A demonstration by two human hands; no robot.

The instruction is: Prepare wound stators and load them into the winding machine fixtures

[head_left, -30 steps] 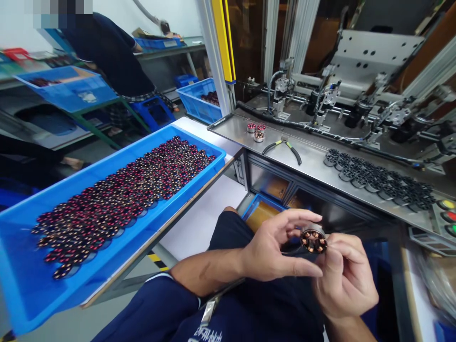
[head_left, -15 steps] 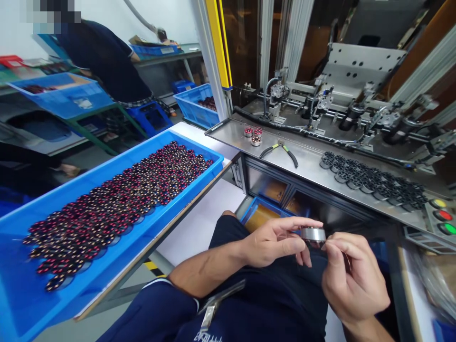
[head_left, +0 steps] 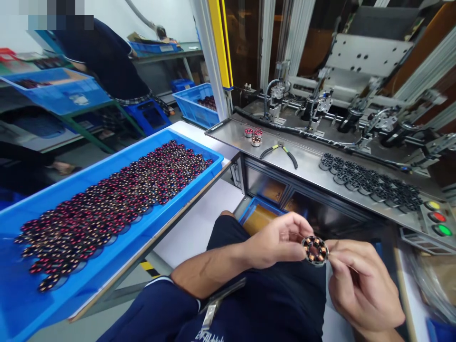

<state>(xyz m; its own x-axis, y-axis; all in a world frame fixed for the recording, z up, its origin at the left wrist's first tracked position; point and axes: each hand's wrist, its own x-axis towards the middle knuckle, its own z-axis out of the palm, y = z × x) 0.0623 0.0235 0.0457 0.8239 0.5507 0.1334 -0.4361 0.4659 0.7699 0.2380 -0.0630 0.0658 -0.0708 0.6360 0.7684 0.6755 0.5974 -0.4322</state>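
Observation:
A round motor stator [head_left: 315, 251] with copper windings and a metal rim is held over my lap, its wound face tilted up toward me. My left hand [head_left: 283, 240] grips its left edge between thumb and fingers. At the opposite edge, my right hand [head_left: 363, 280] has thumb and forefinger pinched together, touching the rim or something thin beside it; the exact contact is too small to tell. Similar stators [head_left: 117, 199] with red and copper windings lie packed in the large blue tray [head_left: 21, 289] on my left.
On the machine's metal ledge [head_left: 231, 135] sit three stators [head_left: 256, 141], open pliers [head_left: 281, 151] and rows of black cylindrical parts [head_left: 370, 180]. A button box [head_left: 440, 218] is at right. A seated co-worker [head_left: 103, 61] and blue crates [head_left: 57, 92] are at back left.
The stator has turned from edge-on to showing its wound face and sits slightly lower. Both hands have shifted with it; my right hand is lower and a little further right.

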